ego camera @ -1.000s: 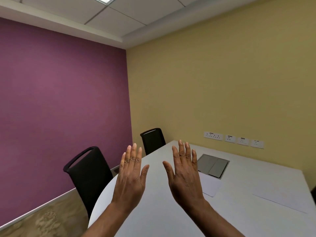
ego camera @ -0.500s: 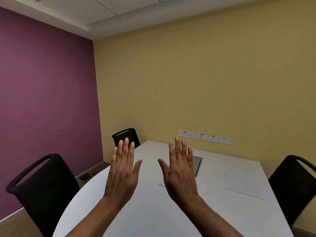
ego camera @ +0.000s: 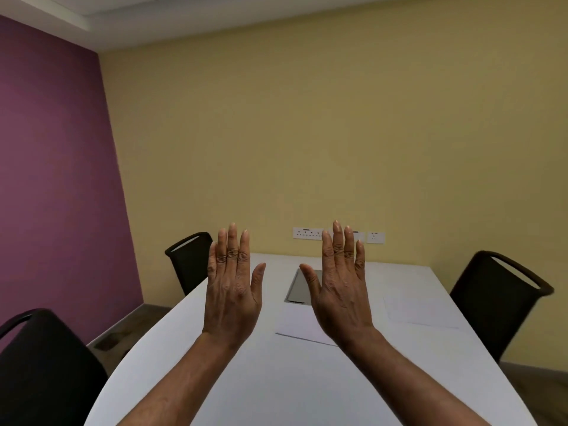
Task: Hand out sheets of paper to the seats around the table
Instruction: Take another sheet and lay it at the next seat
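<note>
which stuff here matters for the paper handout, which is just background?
Job: left hand, right hand, both open and empty; centre sheet; right sheet; three black chairs; table.
Background: grey table hatch; wall sockets.

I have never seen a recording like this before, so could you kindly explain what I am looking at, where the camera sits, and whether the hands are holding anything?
There is no machine here. A person wears one wide-angle camera on the head, so you see the room from their own viewpoint. The left hand and right hand are raised with their backs to the camera, fingers spread, and hold nothing. Below them is a white table. On it lie one sheet of paper, partly behind the right hand, and another sheet near the chair on the right. A grey panel sits in the table's middle. Two more black chairs stand on the left: a far one and a near one.
</note>
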{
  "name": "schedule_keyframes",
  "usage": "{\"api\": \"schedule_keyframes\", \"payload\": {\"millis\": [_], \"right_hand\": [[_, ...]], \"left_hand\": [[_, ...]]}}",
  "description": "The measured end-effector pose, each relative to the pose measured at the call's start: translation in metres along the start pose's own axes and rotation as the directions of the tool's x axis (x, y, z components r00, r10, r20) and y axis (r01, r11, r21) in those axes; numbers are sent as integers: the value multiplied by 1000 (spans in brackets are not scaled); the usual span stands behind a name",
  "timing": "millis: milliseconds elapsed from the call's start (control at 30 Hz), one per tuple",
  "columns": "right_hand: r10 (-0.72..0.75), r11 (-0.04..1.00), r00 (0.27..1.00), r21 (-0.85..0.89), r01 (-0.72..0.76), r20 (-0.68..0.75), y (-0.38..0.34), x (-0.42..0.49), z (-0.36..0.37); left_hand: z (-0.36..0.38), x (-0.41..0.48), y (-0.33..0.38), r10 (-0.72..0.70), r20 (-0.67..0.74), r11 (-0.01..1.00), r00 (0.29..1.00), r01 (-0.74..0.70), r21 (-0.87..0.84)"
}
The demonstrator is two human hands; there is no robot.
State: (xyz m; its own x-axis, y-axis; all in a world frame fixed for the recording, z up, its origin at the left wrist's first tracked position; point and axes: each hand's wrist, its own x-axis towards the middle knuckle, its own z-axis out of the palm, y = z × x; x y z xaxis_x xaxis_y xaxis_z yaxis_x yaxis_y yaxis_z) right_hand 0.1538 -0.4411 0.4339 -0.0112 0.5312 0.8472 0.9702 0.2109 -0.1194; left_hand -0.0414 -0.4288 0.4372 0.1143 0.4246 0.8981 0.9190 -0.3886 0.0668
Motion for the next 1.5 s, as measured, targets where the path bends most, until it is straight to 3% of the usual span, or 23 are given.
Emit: {"api": "schedule_keyframes", "payload": {"millis": [267,433,1033,1500], "right_hand": [[68,993,996,-91,-74,-64,-67,13,15],[45,989,994,-139,-59,-102,-86,23,13],[9,991,982,-126,-33,-189,-10,73,40],[133,978,991,-163,-134,-17,42,43,147]], "left_hand": [[3,16,-78,111,-34,988,993,-114,-108],[7,25,-89,120,-75,975,990,-131,-180],[77,76,-62,129,-122,980,984,-146,-136],[201,29,-91,83,138,987,987,-62,-149]]}}
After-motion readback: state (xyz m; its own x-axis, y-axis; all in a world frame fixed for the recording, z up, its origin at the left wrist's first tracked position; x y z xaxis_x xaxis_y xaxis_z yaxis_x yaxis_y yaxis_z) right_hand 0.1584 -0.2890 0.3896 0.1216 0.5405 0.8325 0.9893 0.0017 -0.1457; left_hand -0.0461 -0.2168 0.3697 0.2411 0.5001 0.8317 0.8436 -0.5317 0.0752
